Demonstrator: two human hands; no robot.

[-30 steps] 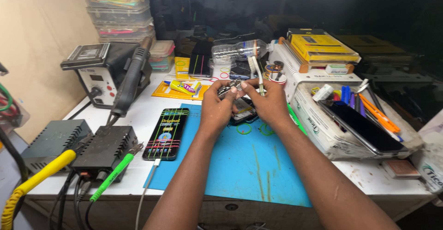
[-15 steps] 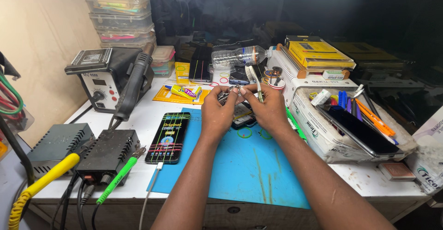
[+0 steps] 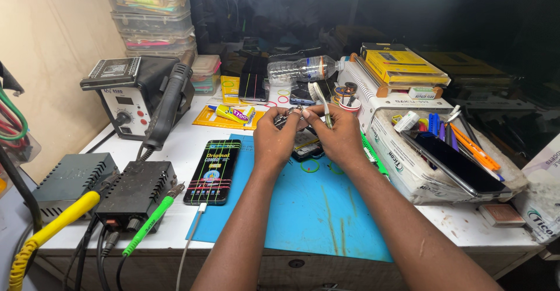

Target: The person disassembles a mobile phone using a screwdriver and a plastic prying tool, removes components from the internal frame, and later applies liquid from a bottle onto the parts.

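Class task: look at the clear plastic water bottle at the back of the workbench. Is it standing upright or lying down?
Lying down. The clear plastic water bottle rests on its side, its capped neck pointing right, towards the yellow box.

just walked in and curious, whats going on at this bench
A person sits at a cluttered electronics workbench with both hands raised over a blue mat. The left hand and right hand meet on a small metal tool, just above an opened phone lying on the mat. The right hand also holds a slim brush. Another phone with a lit screen lies to the left, plugged into a cable.
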